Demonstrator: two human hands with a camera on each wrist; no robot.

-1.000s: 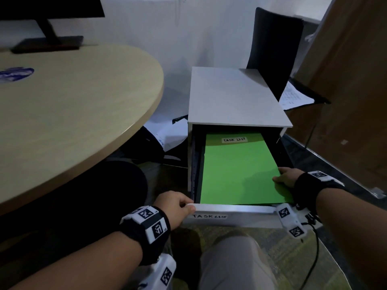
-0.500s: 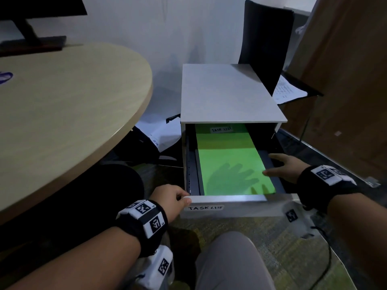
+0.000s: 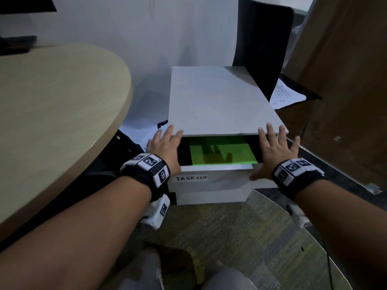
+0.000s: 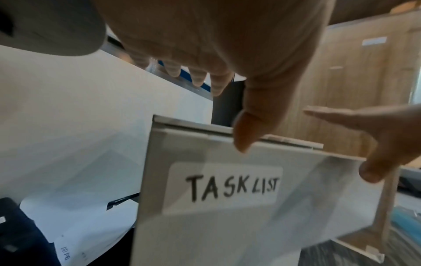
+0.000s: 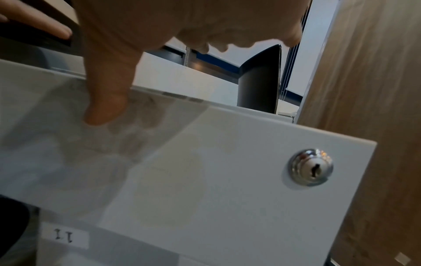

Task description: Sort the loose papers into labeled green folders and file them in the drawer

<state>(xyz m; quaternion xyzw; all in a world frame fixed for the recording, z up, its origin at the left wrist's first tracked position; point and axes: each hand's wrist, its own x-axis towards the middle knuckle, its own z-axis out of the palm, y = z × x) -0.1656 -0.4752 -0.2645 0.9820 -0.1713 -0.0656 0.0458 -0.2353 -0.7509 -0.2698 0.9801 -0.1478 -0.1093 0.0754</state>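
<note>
Head view
drawer (image 3: 213, 181): at 12 o'clock from the knees, part open under the cabinet top (image 3: 219, 101); white front bearing a "TASK LIST" label (image 3: 191, 178).
green folder (image 3: 222, 153): flat inside the drawer, only the near strip showing, crossed by hand shadows.
left hand (image 3: 165, 147): at the drawer's 9 o'clock corner, fingers straight and spread, tips by the edge of the cabinet top; holding nothing.
right hand (image 3: 274, 151): at the 3 o'clock corner, fingers straight and fanned apart, thumb low against the drawer front.
round table (image 3: 52, 114): at 10 o'clock, pale wood.
black chair (image 3: 261, 45): at 1 o'clock behind the cabinet, printed sheets (image 3: 284, 95) on its seat.

Left wrist view
left hand (image 4: 227, 45): fingers extended, apart; thumb tip on the upper edge of the drawer front (image 4: 250, 207), above the label.
right hand (image 4: 376, 136): at 3 o'clock, thumb down over the front's far corner.

Right wrist view
right hand (image 5: 159, 27): fingers loose, apart; thumb pressed on the drawer front (image 5: 205, 180).
lock (image 5: 311, 167): chrome, at 3 o'clock on that front.
lower label (image 5: 65, 237): at 7 o'clock, marked "IT".
</note>
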